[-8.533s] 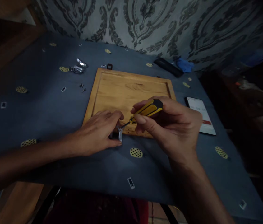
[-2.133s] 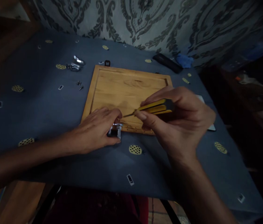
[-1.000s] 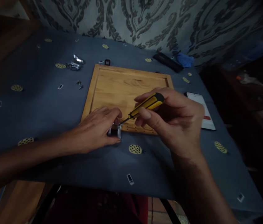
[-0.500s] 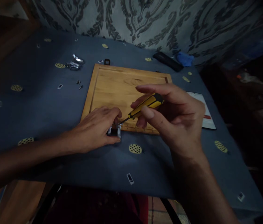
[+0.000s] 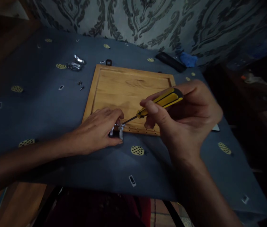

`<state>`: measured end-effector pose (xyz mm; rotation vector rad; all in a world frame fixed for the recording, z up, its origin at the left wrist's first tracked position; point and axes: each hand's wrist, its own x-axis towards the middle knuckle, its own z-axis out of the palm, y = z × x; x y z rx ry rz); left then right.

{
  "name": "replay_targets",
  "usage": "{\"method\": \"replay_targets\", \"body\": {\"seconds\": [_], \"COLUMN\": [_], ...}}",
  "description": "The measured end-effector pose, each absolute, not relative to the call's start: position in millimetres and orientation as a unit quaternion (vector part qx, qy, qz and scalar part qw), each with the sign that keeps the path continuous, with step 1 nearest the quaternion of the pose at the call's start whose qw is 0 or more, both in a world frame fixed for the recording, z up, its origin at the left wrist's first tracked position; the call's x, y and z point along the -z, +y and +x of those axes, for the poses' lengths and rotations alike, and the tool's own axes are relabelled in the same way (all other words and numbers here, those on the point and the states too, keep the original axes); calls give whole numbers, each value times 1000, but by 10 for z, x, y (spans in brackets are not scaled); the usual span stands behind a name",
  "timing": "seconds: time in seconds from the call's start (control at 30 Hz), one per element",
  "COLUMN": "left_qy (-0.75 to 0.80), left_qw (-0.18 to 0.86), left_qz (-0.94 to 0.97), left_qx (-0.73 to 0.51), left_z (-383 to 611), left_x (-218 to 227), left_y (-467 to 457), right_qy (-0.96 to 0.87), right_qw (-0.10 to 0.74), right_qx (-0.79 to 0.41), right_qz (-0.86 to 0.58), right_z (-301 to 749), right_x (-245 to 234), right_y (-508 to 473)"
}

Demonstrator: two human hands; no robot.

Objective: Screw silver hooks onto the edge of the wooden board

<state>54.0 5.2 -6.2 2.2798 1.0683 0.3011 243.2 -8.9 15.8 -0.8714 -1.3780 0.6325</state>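
My right hand (image 5: 191, 118) is closed around the yellow and black handle of a screwdriver (image 5: 164, 101). The thin shaft slants down to the left, and its tip meets a small shiny metal fitting (image 5: 121, 133). That fitting sits at the near edge of a framed wooden board (image 5: 116, 91), which lies flat. My left hand (image 5: 97, 129) pinches the fitting from the left, thumb at the near side and fingers over the board's edge. The fingers partly cover the fitting, and any screw under the tip is too small to make out.
Shiny metal pieces (image 5: 75, 64) and several small screws (image 5: 80, 84) lie left of the board on the blue tablecloth (image 5: 41, 116). A black fitting (image 5: 109, 62) shows at its far edge. Behind are a long black case (image 5: 170, 62) and blue cloth (image 5: 188, 59).
My right hand has shifted right and its fingers have curled closer around the screwdriver handle, exposing more of the shaft. My left hand and the board stay in place.
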Motion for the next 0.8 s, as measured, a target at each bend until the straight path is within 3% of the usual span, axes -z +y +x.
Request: {"method": "replay_targets", "body": {"seconds": [0.53, 0.8], "left_qy": [402, 403], "left_qw": [306, 295], "left_qz": [855, 859], "left_qx": [-120, -108], "left_z": [549, 556], "left_x": [59, 48], "left_y": [48, 49], "right_qy": [-627, -669], "right_qw": [602, 535], "right_qx": [-319, -346], "right_qz": [-378, -383], "right_z": [2440, 2534], "right_x": [-137, -209], "right_y": [-93, -117]}}
